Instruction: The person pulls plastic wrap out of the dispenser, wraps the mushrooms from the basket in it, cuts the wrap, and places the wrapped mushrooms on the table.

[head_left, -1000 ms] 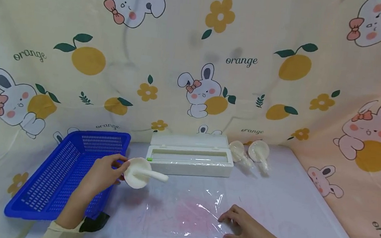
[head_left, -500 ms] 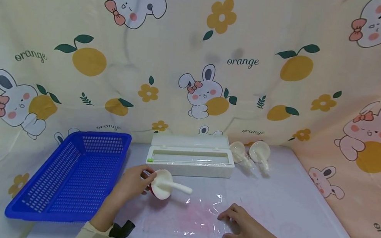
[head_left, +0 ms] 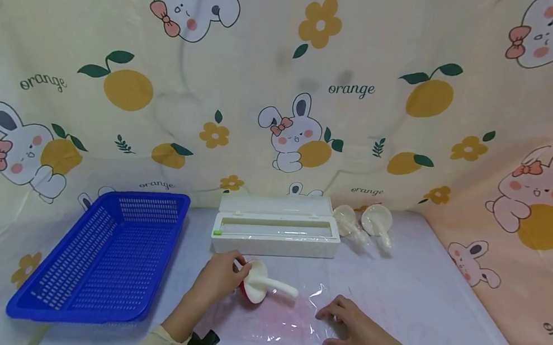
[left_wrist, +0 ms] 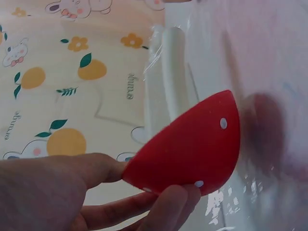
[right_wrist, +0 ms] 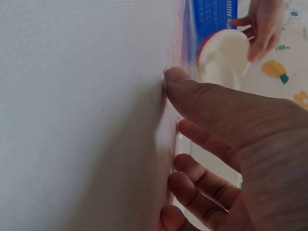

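Observation:
A toy mushroom has a red cap with white dots and a white stem. My left hand pinches its cap by the edge, thumb on one side and fingers on the other; the red outside shows best in the left wrist view. The mushroom is tilted over a sheet of clear cling film, its stem pointing right. At the film's right edge my right hand rests with bent, spread fingers, fingertips pressing down on the film. In the right wrist view the thumb stands apart from the other fingers.
A white cling film dispenser stands behind the sheet with its lid up. To its right lie two film-wrapped mushrooms. A blue plastic basket is on the left. A patterned cloth hangs behind the white table.
My left hand has carried the mushroom rightward and a little toward me, from beside the basket to over the film. My right hand has stayed on the film's edge.

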Demonstrator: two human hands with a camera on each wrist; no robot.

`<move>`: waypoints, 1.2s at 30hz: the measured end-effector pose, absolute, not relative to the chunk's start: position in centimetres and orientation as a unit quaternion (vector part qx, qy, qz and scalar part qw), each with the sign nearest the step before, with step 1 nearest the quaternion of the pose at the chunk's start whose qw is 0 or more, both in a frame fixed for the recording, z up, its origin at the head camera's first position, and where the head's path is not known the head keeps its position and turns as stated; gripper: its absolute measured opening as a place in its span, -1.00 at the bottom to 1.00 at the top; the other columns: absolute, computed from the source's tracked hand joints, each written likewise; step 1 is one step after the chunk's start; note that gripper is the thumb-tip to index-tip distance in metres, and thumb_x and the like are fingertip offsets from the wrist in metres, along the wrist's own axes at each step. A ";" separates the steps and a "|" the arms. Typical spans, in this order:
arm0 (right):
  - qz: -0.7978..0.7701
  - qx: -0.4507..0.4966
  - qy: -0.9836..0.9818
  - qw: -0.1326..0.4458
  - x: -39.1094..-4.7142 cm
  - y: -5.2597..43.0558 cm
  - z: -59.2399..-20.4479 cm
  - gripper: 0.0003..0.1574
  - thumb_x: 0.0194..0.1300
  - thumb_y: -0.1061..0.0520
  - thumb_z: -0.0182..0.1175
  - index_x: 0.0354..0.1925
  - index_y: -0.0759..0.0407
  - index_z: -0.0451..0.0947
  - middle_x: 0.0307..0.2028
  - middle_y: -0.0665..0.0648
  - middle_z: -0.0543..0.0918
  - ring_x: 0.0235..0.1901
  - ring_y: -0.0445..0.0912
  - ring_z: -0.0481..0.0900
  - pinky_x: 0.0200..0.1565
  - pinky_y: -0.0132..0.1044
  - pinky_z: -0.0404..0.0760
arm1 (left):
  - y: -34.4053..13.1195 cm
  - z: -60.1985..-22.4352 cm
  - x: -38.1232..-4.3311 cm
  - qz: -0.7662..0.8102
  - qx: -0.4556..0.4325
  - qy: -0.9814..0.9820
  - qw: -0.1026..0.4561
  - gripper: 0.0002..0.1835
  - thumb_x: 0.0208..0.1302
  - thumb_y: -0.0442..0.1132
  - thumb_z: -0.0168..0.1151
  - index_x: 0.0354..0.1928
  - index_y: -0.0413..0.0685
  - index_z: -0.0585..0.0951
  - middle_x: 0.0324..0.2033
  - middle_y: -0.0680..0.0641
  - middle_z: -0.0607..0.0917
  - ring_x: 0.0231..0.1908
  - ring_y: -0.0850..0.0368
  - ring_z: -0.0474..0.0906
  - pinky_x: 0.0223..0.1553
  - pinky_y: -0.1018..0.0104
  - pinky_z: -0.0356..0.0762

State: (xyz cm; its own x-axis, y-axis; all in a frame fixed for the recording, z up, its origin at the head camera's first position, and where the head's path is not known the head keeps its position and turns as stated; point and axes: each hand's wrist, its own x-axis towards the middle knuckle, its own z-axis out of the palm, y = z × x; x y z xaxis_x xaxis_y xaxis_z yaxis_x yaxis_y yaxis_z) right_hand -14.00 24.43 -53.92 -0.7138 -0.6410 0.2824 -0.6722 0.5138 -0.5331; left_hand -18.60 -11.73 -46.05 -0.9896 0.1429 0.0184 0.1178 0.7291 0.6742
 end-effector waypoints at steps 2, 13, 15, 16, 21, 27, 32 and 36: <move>0.317 0.377 -0.870 0.027 -14.0 24.4 -54.0 -0.47 0.20 -0.05 0.63 0.09 -0.05 0.68 -0.05 -0.10 0.56 -0.04 -0.16 0.53 0.04 -0.29 0.59 | -11.4 -46.5 -18.7 0.342 0.069 0.937 0.017 -0.74 0.47 -0.08 0.39 -0.12 -0.17 0.69 -0.49 0.01 0.68 -0.58 0.19 0.53 -0.54 0.32 0.51; 0.316 0.375 -0.871 0.026 -14.1 24.5 -53.9 -0.46 0.19 -0.06 0.64 0.09 -0.08 0.67 -0.04 -0.09 0.57 -0.03 -0.14 0.53 0.04 -0.24 0.60 | -10.3 -46.8 -19.0 0.335 0.062 0.940 0.008 -0.71 0.44 -0.03 0.42 -0.22 -0.11 0.62 -0.50 0.01 0.59 -0.55 0.14 0.48 -0.54 0.30 0.45; 0.316 0.374 -0.871 0.027 -14.1 24.5 -54.0 -0.46 0.19 -0.06 0.64 0.09 -0.09 0.67 -0.04 -0.09 0.57 -0.03 -0.14 0.53 0.04 -0.26 0.59 | -10.2 -46.9 -19.0 0.329 0.059 0.942 0.014 -0.69 0.45 0.01 0.41 -0.23 -0.07 0.60 -0.51 0.02 0.57 -0.55 0.14 0.47 -0.54 0.29 0.44; 0.316 0.375 -0.871 0.028 -14.1 24.5 -54.1 -0.46 0.19 -0.05 0.65 0.09 -0.09 0.67 -0.04 -0.09 0.57 -0.03 -0.14 0.53 0.04 -0.26 0.59 | -10.2 -46.9 -18.9 0.325 0.056 0.944 0.016 -0.68 0.45 0.03 0.41 -0.24 -0.06 0.59 -0.51 0.03 0.56 -0.54 0.13 0.47 -0.53 0.29 0.43; 0.312 0.378 -0.871 0.037 -14.1 24.5 -54.3 -0.46 0.18 -0.05 0.64 0.09 -0.09 0.68 -0.04 -0.10 0.57 -0.05 -0.16 0.53 0.02 -0.26 0.59 | -10.3 -47.0 -18.7 0.308 0.051 0.950 0.014 -0.64 0.47 0.12 0.38 -0.25 -0.01 0.58 -0.51 0.05 0.56 -0.54 0.14 0.46 -0.50 0.27 0.41; 0.313 0.368 -0.875 0.029 -13.9 24.5 -54.2 -0.47 0.19 -0.04 0.63 0.10 -0.09 0.68 -0.05 -0.12 0.56 -0.05 -0.17 0.53 0.02 -0.25 0.60 | -10.8 -47.0 -18.4 0.306 0.046 0.950 0.030 -0.63 0.51 0.14 0.32 -0.17 -0.03 0.62 -0.48 0.05 0.58 -0.52 0.14 0.48 -0.49 0.27 0.44; 0.316 0.360 -0.878 0.019 -13.7 24.5 -54.1 -0.45 0.20 -0.02 0.63 0.12 -0.09 0.66 -0.03 -0.12 0.56 -0.05 -0.18 0.53 0.01 -0.27 0.62 | -11.5 -46.9 -18.2 0.311 0.049 0.949 0.028 -0.60 0.55 0.18 0.25 -0.13 -0.03 0.65 -0.42 0.06 0.65 -0.49 0.17 0.51 -0.46 0.24 0.48; 0.321 0.363 -0.874 0.024 -13.7 24.4 -54.2 -0.44 0.20 -0.01 0.63 0.13 -0.08 0.65 -0.03 -0.13 0.56 -0.06 -0.19 0.53 -0.01 -0.28 0.62 | -12.4 -47.2 -17.9 0.319 0.044 0.946 0.031 -0.60 0.59 0.20 0.18 -0.13 0.02 0.68 -0.40 0.06 0.69 -0.50 0.19 0.55 -0.46 0.22 0.51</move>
State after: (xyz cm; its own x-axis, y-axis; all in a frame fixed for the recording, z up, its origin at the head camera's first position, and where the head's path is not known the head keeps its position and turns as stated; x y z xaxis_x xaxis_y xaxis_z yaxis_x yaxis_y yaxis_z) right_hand -13.69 24.42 -54.24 -0.7348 -0.6202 0.2747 -0.6507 0.5302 -0.5435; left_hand -17.94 -12.37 -47.17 -0.9943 0.1023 -0.0300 0.0632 0.7926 0.6064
